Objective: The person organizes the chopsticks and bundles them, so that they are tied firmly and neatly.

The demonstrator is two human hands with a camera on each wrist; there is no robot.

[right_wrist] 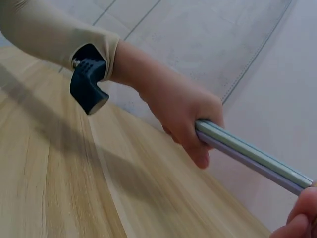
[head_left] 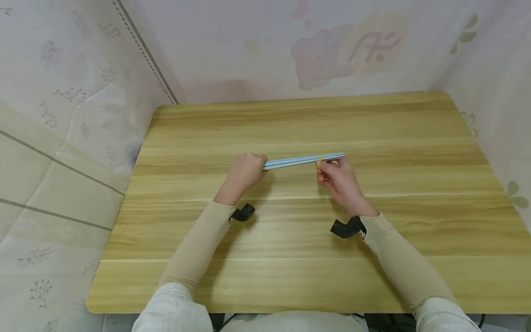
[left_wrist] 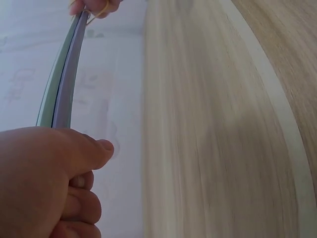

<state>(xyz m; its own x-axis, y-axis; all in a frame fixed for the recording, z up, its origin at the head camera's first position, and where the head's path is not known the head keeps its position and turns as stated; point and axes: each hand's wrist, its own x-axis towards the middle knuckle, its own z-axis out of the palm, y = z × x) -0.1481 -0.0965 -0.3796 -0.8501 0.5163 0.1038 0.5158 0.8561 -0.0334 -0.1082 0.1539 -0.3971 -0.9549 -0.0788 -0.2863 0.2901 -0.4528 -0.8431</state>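
Observation:
A bundle of slim pastel chopsticks [head_left: 292, 161], green, blue and lilac, is held nearly level above the table. My left hand [head_left: 245, 171] grips its left end, thumb laid along the sticks, as the left wrist view shows; that end is hidden inside the fist. Near the right end, a yellow rubber band [head_left: 320, 162] loops at the bundle. My right hand [head_left: 338, 177] pinches the band between thumb and finger, its fingertips right at the sticks. In the right wrist view, only some fingertips [right_wrist: 299, 218] of this hand show at the lower right corner.
The wooden table [head_left: 290, 267] stretches beneath both hands. Patterned cloth [head_left: 232, 50] hangs behind it and at both sides. A black wrist mount [head_left: 243, 212] sits on the left sleeve, and another black mount [head_left: 347, 227] on the right one.

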